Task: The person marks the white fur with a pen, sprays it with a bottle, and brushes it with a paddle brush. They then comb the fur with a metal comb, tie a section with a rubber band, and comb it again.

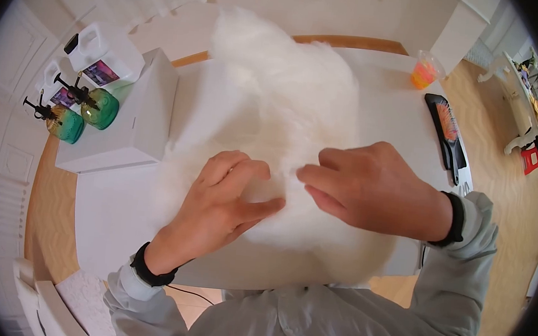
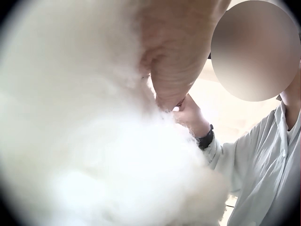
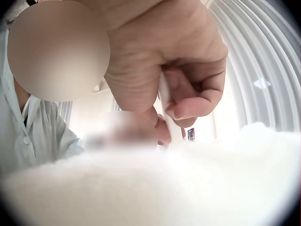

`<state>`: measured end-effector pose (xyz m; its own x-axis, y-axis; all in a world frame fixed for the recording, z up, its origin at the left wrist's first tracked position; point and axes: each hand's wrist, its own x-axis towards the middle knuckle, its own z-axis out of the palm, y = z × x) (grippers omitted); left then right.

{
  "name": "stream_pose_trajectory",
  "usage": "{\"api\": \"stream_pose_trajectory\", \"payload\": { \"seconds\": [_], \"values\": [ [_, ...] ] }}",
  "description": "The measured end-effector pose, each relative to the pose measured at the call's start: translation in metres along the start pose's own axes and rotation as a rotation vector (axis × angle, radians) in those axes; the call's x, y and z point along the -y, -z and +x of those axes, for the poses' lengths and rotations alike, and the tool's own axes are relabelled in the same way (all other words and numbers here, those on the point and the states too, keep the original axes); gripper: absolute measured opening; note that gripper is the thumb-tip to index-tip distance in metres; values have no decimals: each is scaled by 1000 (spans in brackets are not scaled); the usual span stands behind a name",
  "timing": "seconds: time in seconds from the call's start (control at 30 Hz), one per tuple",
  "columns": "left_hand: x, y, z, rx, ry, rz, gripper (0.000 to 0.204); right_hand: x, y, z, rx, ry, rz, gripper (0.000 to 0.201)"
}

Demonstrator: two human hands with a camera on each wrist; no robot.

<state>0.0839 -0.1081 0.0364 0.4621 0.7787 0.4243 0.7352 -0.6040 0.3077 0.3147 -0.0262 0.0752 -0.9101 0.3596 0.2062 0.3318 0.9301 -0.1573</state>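
A large mass of white fluffy fur [image 1: 267, 110] spreads over the white table in the head view, with a raised peak at the far end. My left hand [image 1: 215, 195] is over its near part, thumb and index finger held apart in a curve. To the right, my right hand [image 1: 370, 186] is bent inward with curled fingers. In the right wrist view, its thumb and fingers pinch a thin white tuft [image 3: 164, 89] that looks like the same fluff. The two hands nearly face each other, fingertips a short way apart. White fluff [image 2: 113, 165] fills most of the left wrist view.
On the left a white box [image 1: 153, 103] bears two green-and-amber spray bottles [image 1: 100, 108] and white jugs [image 1: 103, 51]. Toward the right edge of the table [image 1: 385, 82] lie a black hairbrush [image 1: 445, 129] and a clear cup [image 1: 425, 69] with orange-pink contents.
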Motion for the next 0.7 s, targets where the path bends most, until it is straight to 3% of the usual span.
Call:
{"api": "stream_pose_trajectory", "payload": {
  "seconds": [0.2,0.5,0.7],
  "values": [
    [3,-1,-5,12,10,-22,26,-12,-4,1,29,-103,-112,8],
    [-1,8,-4,36,-9,10,26,-20,2,-1,-41,-82,-18,8],
    [3,27,0,-26,195,-41,39,7,18,4,-75,6,117,11]
  ]
}}
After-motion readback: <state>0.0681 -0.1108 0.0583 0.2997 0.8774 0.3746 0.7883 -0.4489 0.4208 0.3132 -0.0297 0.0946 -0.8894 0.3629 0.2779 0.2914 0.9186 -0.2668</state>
